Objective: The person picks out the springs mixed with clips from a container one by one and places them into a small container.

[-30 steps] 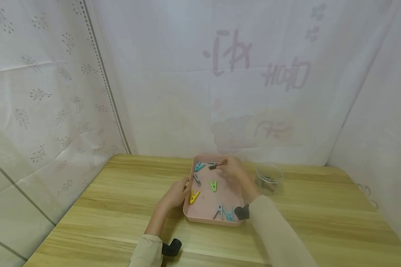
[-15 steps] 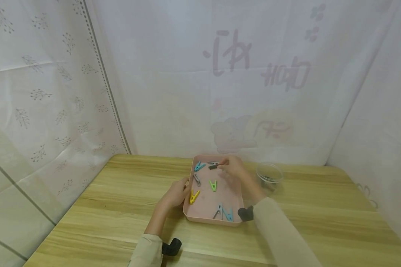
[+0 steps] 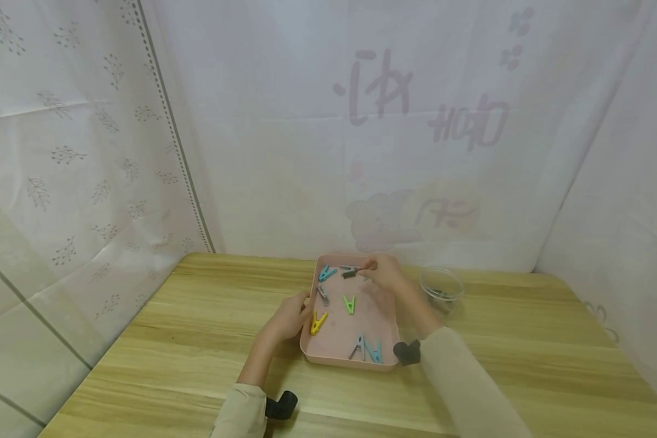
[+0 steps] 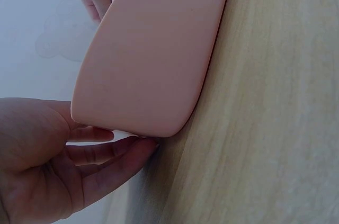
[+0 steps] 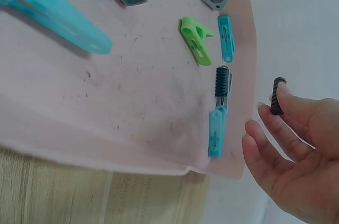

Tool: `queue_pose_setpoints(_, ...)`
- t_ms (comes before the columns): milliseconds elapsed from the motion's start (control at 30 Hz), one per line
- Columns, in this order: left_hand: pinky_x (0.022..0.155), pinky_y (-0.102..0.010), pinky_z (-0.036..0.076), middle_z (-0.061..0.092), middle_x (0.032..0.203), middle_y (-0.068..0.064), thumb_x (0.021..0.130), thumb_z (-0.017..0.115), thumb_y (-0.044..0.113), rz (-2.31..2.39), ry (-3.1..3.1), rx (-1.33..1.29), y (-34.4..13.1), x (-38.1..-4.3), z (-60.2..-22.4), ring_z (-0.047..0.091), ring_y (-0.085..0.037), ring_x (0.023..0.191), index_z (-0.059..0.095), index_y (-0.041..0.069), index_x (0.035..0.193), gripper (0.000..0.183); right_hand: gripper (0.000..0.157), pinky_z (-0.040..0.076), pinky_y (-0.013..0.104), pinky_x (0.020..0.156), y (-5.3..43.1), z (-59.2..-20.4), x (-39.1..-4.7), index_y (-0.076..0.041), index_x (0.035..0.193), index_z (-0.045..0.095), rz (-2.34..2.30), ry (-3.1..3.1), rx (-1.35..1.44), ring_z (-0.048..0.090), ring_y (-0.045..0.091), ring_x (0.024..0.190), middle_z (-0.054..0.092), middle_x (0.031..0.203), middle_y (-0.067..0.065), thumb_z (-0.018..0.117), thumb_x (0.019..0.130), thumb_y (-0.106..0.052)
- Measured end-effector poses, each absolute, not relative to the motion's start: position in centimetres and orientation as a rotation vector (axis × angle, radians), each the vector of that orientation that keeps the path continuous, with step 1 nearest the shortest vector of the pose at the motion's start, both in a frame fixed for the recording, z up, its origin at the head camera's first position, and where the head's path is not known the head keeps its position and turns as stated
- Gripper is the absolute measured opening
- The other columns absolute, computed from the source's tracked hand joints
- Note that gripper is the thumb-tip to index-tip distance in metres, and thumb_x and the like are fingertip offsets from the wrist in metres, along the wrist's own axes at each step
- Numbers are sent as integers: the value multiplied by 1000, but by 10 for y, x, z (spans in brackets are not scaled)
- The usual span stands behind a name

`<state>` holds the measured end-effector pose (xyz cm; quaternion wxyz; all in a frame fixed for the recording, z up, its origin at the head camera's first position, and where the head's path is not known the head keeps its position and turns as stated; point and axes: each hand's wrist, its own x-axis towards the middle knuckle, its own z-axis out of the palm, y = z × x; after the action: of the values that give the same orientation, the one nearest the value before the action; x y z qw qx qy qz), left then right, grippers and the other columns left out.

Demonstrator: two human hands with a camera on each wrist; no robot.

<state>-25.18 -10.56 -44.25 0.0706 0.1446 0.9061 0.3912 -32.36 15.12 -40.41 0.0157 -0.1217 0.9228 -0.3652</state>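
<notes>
In the head view a shallow pink tray (image 3: 336, 350) bears several spring clothespins, among them a yellow clothespin (image 3: 317, 323), a green clothespin (image 3: 350, 305) and a blue clothespin (image 3: 326, 273). My left hand (image 3: 288, 316) holds the tray by its left side; the left wrist view shows its fingers at the pink wall. Over the tray's far right corner is my right hand (image 3: 382, 271). Thumb and finger of it pinch a small dark ribbed cylinder (image 5: 278, 96), like a tight coil spring. A similar dark ribbed piece (image 5: 221, 81) lies at one end of a blue clothespin (image 5: 216, 131) in the tray.
Right of the tray stands a round clear plastic tub (image 3: 441, 285) with small dark pieces inside. The wooden table (image 3: 197, 340) backs onto a white printed curtain (image 3: 285, 182), close behind the tray.
The right wrist and forearm have swung slightly to the right, while the fingertips stay near the same spot. A bit of green now shows under the right hand. Left hand and tray keep still.
</notes>
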Motion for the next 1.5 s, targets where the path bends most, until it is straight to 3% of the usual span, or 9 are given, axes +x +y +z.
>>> queue_pose_setpoints(767, 58, -29, 50, 67, 91, -13, 110, 49, 10, 1199, 2716, 445, -106, -253, -443, 60, -17, 70, 48, -10, 148, 43, 19, 61, 38, 76, 159, -396, -315, 9, 107, 71, -1160, 2860, -462, 72, 41, 95, 72, 107, 25, 67, 102, -9)
queue_pose_setpoints(1500, 56, -28, 48, 67, 89, -13, 110, 48, 8, 1202, 2715, 457, -106, -251, -443, 59, -15, 67, 49, -11, 147, 42, 21, 57, 53, 89, 164, -392, -300, 6, 111, 72, -1141, 2901, -515, 66, 41, 108, 71, 111, 23, 66, 104, -12)
